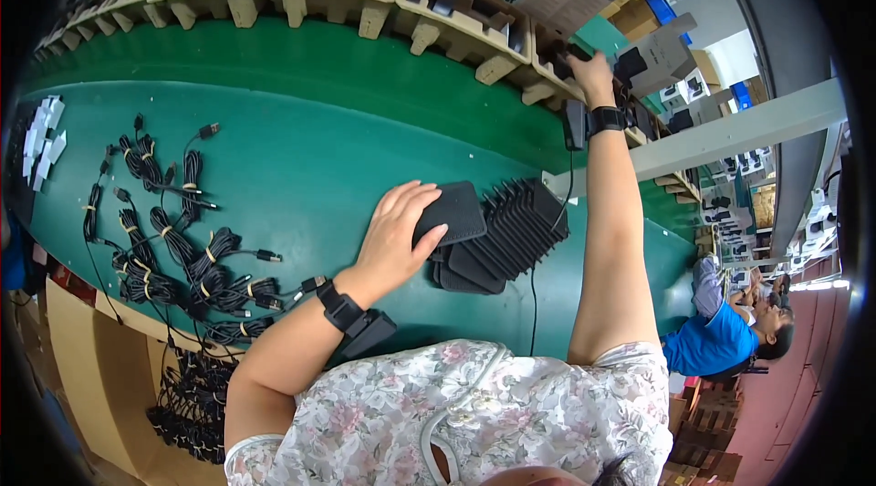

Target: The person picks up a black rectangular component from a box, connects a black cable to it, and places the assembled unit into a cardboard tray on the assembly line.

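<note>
My left hand (392, 226) grips a thin black square pouch (452, 214) with rounded corners, thumb along its near edge and fingers over the far one. Right beside it, many more flat black pouches (520, 229) lean against each other in a fanned row on the green bench. My right arm is stretched forward, and my right hand (591, 75) is at the moulded pulp tray (538, 71) on the far right. Its fingers are closed around something dark in that tray, too small and blurred to name. Both wrists wear black straps with small boxes.
Bundled black cables (187, 249) cover the left of the green bench (301, 157). White slips (44, 141) lie at the far left. Pulp trays line the back. A pale metal beam (730, 132) crosses near my right arm. A cardboard box holds more cables (196, 395). A person in blue (721, 340) is at right.
</note>
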{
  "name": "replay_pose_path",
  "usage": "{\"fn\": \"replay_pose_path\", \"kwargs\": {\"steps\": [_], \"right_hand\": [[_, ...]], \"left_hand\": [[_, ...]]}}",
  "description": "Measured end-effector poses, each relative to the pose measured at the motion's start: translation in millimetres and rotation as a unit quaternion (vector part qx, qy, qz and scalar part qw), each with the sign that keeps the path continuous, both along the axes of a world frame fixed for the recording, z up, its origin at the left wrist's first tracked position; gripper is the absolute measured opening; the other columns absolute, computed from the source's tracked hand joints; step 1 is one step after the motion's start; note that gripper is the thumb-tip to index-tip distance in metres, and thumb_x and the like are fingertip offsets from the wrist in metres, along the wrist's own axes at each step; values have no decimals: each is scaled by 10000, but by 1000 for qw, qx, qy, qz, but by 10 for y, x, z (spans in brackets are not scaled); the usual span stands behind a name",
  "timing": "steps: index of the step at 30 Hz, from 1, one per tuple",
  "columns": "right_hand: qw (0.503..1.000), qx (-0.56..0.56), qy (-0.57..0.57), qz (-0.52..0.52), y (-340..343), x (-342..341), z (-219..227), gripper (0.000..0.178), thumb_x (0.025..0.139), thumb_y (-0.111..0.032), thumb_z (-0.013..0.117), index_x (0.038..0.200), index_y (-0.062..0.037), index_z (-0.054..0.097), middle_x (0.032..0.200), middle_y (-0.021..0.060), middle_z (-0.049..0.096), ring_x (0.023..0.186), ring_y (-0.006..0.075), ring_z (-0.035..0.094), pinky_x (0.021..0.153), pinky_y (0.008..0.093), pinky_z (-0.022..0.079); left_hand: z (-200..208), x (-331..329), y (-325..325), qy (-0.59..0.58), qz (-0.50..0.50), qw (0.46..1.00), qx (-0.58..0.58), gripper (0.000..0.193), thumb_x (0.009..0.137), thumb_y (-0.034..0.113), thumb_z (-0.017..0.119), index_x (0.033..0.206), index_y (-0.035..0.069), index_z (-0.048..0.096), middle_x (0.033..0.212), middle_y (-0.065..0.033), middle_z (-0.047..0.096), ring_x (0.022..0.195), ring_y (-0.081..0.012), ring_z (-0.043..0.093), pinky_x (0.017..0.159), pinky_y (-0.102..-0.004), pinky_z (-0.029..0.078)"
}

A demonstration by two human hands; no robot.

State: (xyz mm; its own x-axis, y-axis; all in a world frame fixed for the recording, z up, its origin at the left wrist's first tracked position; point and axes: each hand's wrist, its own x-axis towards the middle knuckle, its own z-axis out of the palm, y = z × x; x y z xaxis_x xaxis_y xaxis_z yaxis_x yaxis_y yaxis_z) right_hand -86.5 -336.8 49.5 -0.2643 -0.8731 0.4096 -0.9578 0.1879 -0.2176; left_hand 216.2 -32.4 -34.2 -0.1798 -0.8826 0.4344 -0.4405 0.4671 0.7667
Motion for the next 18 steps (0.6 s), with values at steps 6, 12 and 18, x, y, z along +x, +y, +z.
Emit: {"fn": "replay_pose_path", "kwargs": {"steps": [6, 12, 18], "right_hand": [[981, 157, 115, -19, -132, -42, -5, 447, 760, -315, 589, 1091, -15, 559, 1059, 227, 597, 1038, 373, 548, 871, 445, 451], [989, -78, 64, -104, -211, -221, 261, 282, 782, -182, 533, 985, -6, 617, 989, 232, 621, 979, 354, 586, 846, 422, 464], [956, -194, -201, -94, -336, -782, -33, 276, 754, -60, 492, 991, -5, 622, 1005, 218, 625, 962, 339, 591, 845, 364, 451]], "left_hand": [[-23, 30, 7, 43, 11, 998, 46, 382, 801, 112, 602, 1149, 10, 485, 1188, -164, 509, 1134, -337, 453, 965, -414, 362], [-19, 68, -37, 32, 8, 998, 50, 343, 789, 47, 574, 1116, 0, 486, 1193, -166, 502, 1127, -342, 455, 957, -419, 369], [1, 67, -59, 27, -9, 998, 53, 327, 779, 11, 556, 1098, -16, 487, 1199, -168, 482, 1137, -338, 438, 963, -418, 360]]}}
